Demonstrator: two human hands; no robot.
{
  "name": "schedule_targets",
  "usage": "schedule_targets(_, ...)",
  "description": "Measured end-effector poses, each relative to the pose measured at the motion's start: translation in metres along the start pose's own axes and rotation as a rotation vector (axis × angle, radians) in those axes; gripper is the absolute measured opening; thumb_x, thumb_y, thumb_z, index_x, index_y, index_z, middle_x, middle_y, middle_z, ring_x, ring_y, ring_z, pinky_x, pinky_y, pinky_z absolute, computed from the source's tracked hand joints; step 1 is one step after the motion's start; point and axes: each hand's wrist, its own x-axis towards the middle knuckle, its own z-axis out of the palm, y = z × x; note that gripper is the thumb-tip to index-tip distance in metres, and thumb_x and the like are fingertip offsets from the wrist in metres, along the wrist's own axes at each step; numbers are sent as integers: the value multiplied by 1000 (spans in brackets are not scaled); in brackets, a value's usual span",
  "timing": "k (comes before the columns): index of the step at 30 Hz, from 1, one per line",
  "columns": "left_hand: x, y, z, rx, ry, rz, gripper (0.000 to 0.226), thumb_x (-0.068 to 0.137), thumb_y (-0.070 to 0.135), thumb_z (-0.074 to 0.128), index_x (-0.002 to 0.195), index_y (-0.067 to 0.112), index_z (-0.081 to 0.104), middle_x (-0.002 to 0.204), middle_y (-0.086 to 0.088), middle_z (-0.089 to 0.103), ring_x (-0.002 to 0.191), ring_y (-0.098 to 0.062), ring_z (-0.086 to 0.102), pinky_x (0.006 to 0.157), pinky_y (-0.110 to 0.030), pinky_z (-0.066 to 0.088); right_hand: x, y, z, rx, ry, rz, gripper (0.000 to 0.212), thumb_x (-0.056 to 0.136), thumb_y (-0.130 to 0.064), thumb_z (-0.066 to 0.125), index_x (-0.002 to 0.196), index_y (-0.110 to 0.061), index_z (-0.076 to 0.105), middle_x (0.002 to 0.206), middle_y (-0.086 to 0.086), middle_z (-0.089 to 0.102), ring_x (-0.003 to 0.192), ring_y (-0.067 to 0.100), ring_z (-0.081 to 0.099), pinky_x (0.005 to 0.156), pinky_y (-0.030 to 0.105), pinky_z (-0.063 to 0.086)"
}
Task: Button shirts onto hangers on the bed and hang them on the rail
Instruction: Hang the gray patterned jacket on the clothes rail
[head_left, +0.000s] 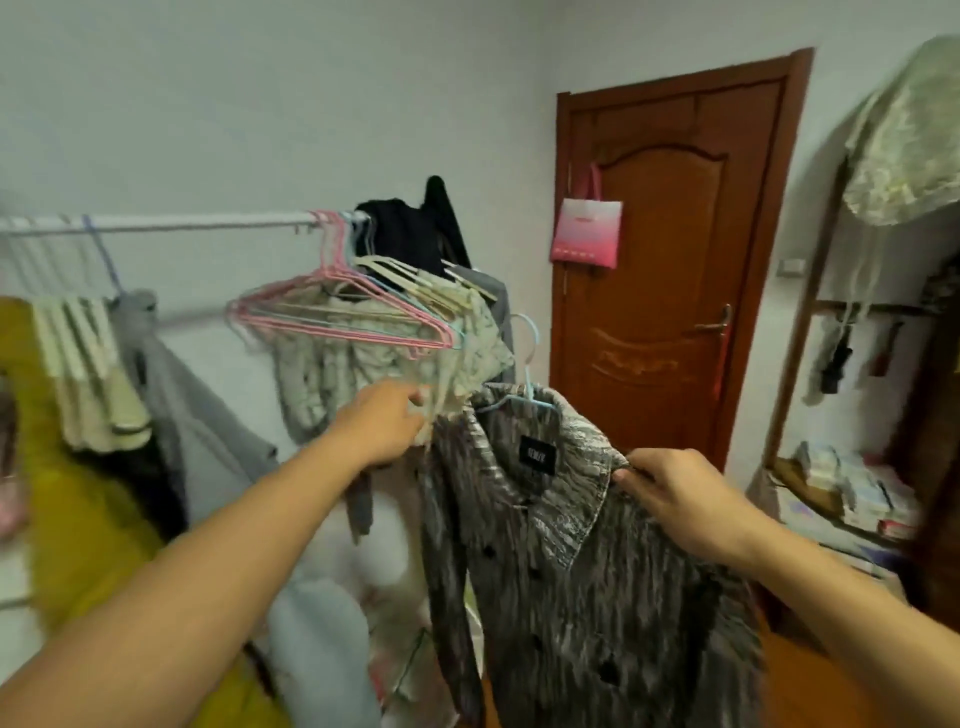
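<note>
right hand (675, 499) is pinching collar of grey shirt (571, 561) on blue hanger (524, 400), left hand (384, 426) is touching pale garment (363, 374), fingers blurred, cannot tell

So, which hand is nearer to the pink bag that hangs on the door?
The right hand. It holds the grey shirt's collar, below the pink bag and slightly to its right. The left hand is farther left, at the pale garment on the rail.

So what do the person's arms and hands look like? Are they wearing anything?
Both forearms are bare as far as the picture shows, with no sleeves in view. The left hand and right hand wear no gloves, and I can see no watch, bracelet or rings.
</note>
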Motion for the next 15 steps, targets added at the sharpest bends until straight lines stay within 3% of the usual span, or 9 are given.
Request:
schedule_targets(3, -41, -26, -45, 323, 188, -21, 25, 96, 34, 52, 109, 25, 72, 114, -5, 69, 109, -31, 61, 86, -39, 50, 25, -14, 5, -23, -19, -25, 38, 102, -39, 53, 70, -18, 55, 63, 0, 57, 60, 19, 54, 56, 39, 40)
schedule_targets(5, -65, -50, -71, 589, 255, -47, 28, 95, 37, 51, 109, 25, 71, 114, -5, 67, 110, -31, 57, 89, -41, 44, 44, -31, 2, -38, -27, -76, 38, 102, -37, 55, 68, -19, 54, 61, 0, 56, 58, 17, 53, 55, 35, 36)
schedule_targets(8, -79, -94, -117, 742, 371, -144, 28, 90, 37, 57, 104, 22, 74, 108, -8, 66, 109, -34, 55, 94, -45, 41, 84, -71, -8, -106, -23, -165, 39, 102, -36, 56, 66, -19, 52, 60, -1, 56, 58, 16, 53, 56, 38, 38)
schedule_targets(11, -79, -117, -154, 749, 397, -257, 32, 92, 41, 57, 109, 19, 73, 115, -13, 64, 113, -36, 51, 97, -47, 41, 135, -119, -16, -162, 16, -260, 39, 102, -35, 57, 65, -22, 51, 64, -6, 55, 63, 18, 53, 60, 42, 36)
schedule_targets(13, -76, -124, -168, 592, 366, -335, 40, 97, 51, 49, 122, 24, 66, 127, -11, 58, 120, -33, 48, 98, -46, 41, 172, -150, -20, -187, 38, -301, 39, 102, -34, 55, 65, -23, 52, 67, -6, 53, 66, 19, 51, 58, 37, 32)
schedule_targets(15, -72, -131, -175, 431, 339, -400, 45, 100, 56, 44, 130, 26, 60, 130, -9, 54, 121, -30, 49, 99, -45, 44, 207, -177, -20, -195, 77, -321, 39, 102, -35, 53, 69, -17, 56, 71, 0, 56, 68, 22, 54, 59, 38, 39)
